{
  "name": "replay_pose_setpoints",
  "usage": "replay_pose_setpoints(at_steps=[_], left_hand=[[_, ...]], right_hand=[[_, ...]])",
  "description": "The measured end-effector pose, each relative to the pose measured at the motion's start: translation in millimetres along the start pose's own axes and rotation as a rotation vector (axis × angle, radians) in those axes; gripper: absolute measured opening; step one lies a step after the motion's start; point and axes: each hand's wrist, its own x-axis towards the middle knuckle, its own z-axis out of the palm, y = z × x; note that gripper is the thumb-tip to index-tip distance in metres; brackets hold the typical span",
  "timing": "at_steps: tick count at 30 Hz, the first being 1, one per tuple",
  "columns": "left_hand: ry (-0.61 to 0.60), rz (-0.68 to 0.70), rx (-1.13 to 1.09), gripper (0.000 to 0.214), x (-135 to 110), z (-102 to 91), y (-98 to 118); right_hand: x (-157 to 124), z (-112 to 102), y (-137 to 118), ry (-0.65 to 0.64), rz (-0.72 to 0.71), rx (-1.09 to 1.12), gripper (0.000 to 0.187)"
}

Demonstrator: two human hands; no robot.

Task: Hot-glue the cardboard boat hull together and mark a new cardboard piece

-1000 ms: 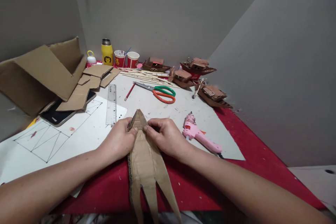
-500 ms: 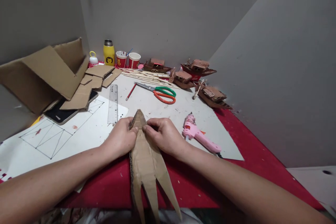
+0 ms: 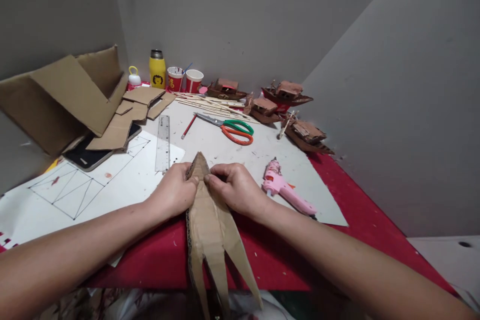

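A cut cardboard piece (image 3: pixel 210 230) points its narrow tip away from me, and its near end splits into 3 long tapering strips. My left hand (image 3: pixel 178 187) pinches its left edge close to the tip, thumb on top. On the opposite edge, at about the same height, my right hand (image 3: pixel 234 187) is closed on the cardboard too. Fingers under the piece are hidden. To the right of my right hand lies a pink glue gun (image 3: pixel 283 187). Beyond the tip are scissors (image 3: pixel 236 130) with green and orange handles.
A ruler (image 3: pixel 162 142), a pencil (image 3: pixel 188 126) and a drawn paper sheet (image 3: pixel 123 180) lie left of centre. Cardboard scraps (image 3: pixel 112 132) cover part of a phone (image 3: pixel 90 157). Wooden sticks (image 3: pixel 213 105), a yellow bottle (image 3: pixel 157 71), paper cups (image 3: pixel 194 81) and model boats (image 3: pixel 307 132) stand toward the back.
Both hands keep the same grip on the cardboard piece. The whole view has shifted slightly, with the table items appearing a little higher.
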Motion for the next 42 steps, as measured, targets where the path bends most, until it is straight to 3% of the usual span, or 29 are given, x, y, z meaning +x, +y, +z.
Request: replay_pose_setpoints(at_steps=[16,29,35,39,42], left_hand=[[0.015,0.015,-0.041,0.021,-0.4,-0.2,-0.7],[-0.015,-0.009,-0.240,0.027,-5.8,-3.2,9.4],[-0.067,0.017,-0.296,0.028,-4.6,-3.2,8.4],[-0.111,0.063,-0.233,0.026,-6.1,-3.5,9.9],[-0.095,0.119,-0.055,0.025,-7.7,-5.7,9.7]], right_hand=[[1.6,-1.1,-1.2,-0.003,-0.007,-0.019,0.024],[-3.9,-29.7,-12.9,-0.091,0.057,0.111,0.024],[-1.3,-34.3,-17.2,-0.005,0.062,0.202,0.021],[4.5,-27.4,-13.9,0.057,0.020,0.261,0.019],[6.7,-22.7,-11.4,0.054,-0.016,0.276,0.018]])
